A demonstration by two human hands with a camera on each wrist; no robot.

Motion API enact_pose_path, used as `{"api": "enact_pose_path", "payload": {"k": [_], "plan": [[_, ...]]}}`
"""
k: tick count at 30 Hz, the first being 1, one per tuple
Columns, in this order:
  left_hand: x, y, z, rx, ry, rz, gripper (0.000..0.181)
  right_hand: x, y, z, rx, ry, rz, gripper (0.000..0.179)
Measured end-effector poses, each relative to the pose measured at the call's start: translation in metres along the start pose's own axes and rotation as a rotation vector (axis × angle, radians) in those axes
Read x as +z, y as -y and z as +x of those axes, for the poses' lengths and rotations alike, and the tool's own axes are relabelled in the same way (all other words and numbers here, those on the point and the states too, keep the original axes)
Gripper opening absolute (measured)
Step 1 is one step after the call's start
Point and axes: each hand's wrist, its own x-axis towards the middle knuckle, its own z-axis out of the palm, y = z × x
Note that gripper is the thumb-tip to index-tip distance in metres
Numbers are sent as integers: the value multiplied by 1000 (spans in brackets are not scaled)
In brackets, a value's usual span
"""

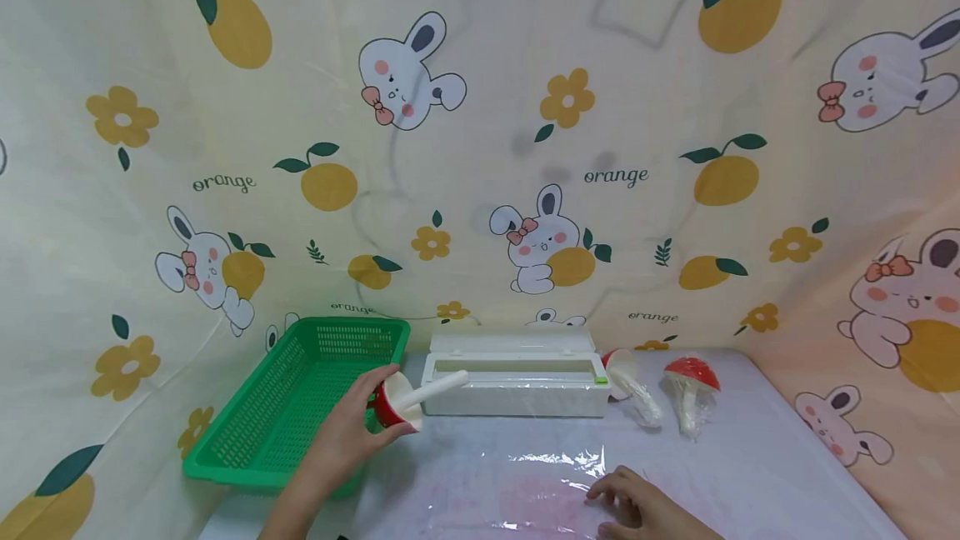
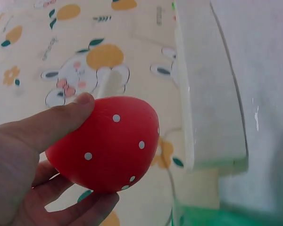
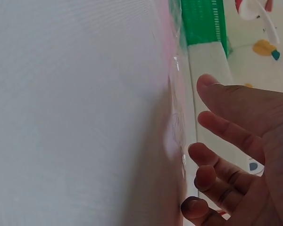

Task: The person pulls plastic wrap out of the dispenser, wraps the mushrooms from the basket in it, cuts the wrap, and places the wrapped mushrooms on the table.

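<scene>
My left hand [image 1: 347, 425] grips a toy mushroom [image 1: 437, 388] by its red cap, with the white stem pointing right. White dots on the mushroom cap [image 2: 115, 150] show in the left wrist view, thumb on one side and fingers on the other. Below it to the right, a clear sheet of plastic wrap [image 1: 551, 486] lies on the table over something pinkish. At that sheet's right side is my right hand [image 1: 641, 505], its fingers loosely bent. Nothing sits between the right hand's [image 3: 273, 150] thumb and fingers in the right wrist view.
A green plastic basket [image 1: 247, 475] stands at the left, close to the left forearm. Behind the sheet is a long white wrap dispenser box [image 1: 517, 401], lid raised. Two plastic-wrapped mushrooms, one leaning [image 1: 637, 398] and one farther right [image 1: 690, 386], lie beside it. A printed curtain [image 1: 480, 148] hangs behind.
</scene>
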Motion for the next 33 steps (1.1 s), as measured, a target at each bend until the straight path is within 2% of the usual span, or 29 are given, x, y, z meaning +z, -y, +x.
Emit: {"api": "enact_pose_path", "payload": {"k": [6,11,15,17,22,27,33], "plan": [[27,-7,3,68,86,-73,84,0,1,-3,-20,-6,36,31],[49,-10,5,135,176,-97,84,0,-2,-2,19,10,92,36],[67,-12,7,196,212,-105,83,-1,-2,-3,69,24,129,41],[76,-13,8,231,217,-93,83,0,-1,-5,86,32,132,44],[95,-18,11,251,237,-47,85,1,2,-10,80,47,122,48],[111,-24,15,274,256,49,87,0,0,-10,39,52,117,40],[128,-24,19,341,223,139,86,0,-7,-7,4,56,114,31]]}}
